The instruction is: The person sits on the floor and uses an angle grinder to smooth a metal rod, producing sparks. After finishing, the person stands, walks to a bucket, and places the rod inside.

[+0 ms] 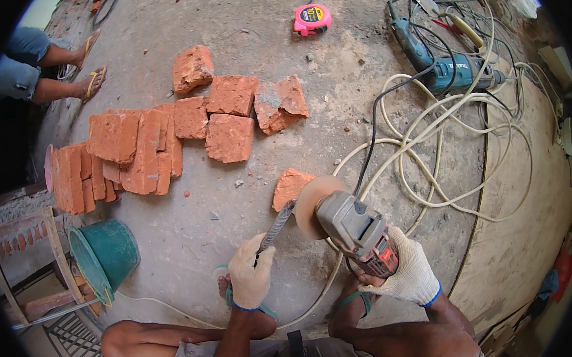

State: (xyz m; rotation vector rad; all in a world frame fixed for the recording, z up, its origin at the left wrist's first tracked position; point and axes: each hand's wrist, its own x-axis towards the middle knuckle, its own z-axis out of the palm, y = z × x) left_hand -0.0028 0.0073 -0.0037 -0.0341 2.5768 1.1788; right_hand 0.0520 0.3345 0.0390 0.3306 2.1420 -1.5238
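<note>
Two gloved hands of mine are at work: the fingers of my right hand point(412, 269) are clamped around an angle grinder point(356, 230), and those of my left hand point(252, 277) are closed on a ribbed metal rod point(276, 231). I have the grinder in front of me, a little right of the middle, its long axis slanting from my right palm forward and to the left, with its round disc point(310, 210) at the far end. My rod slants the other way, forward and to the right, its tip right by the disc's edge; whether they touch I cannot tell. Just beyond them a broken brick piece point(291, 185) lies on the grey, gritty floor point(184, 245).

To my left sits a green bucket point(117, 252), rim toward the left; I see too little of its inside to tell what it holds. Left of it is a wooden frame point(63, 257). Farther ahead, orange bricks point(139, 152) lie in stacks and loose pieces, with a pink tape measure point(312, 19) well beyond. On my right, loops of cream cable point(401, 160) spread near a teal power drill point(461, 72). At the far left, another person's feet point(94, 84) rest in yellow-strapped sandals.
</note>
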